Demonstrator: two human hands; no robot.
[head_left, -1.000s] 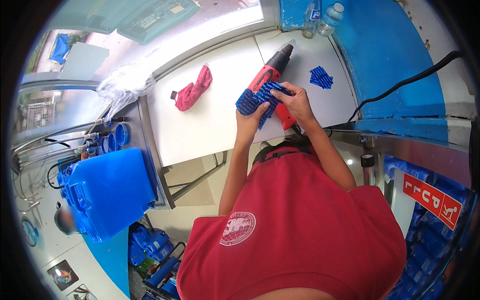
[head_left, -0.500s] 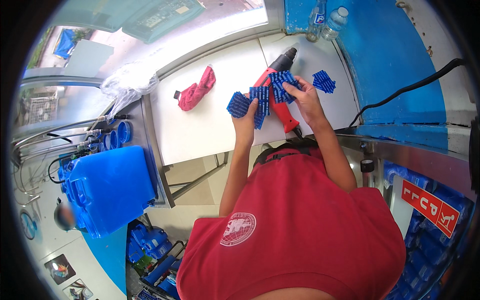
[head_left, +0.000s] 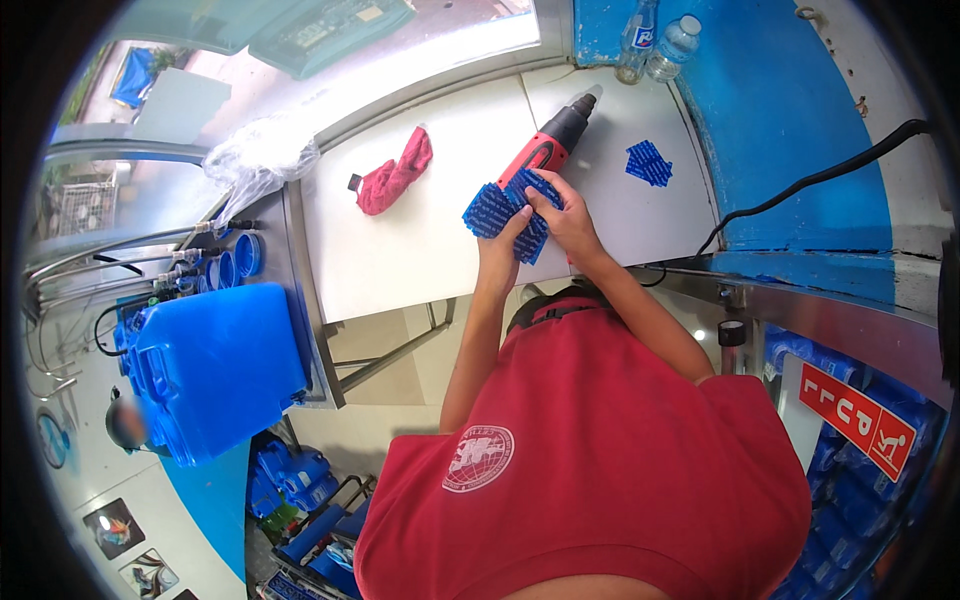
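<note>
Both hands meet above the white table [head_left: 420,250]. My left hand [head_left: 497,248] grips a fanned stack of blue printed plastic sleeves [head_left: 490,208] from below. My right hand [head_left: 562,212] pinches the same stack at its right side, where more sleeves [head_left: 533,238] hang down. Just behind the hands a red and black heat gun [head_left: 550,148] lies on the table, nozzle pointing away. A second small pile of blue sleeves [head_left: 648,162] rests on the table to the right.
A crumpled red cloth [head_left: 395,175] lies left of the heat gun. Two plastic bottles [head_left: 655,45] stand at the table's far edge. A black cable [head_left: 800,185] runs along the blue wall. A blue water jug [head_left: 205,365] and blue caps [head_left: 235,265] sit at left, beside a clear plastic bag [head_left: 255,160].
The hands have pulled the blue sleeve stack slightly nearer and spread it between them; the heat gun and cloth stay where they were.
</note>
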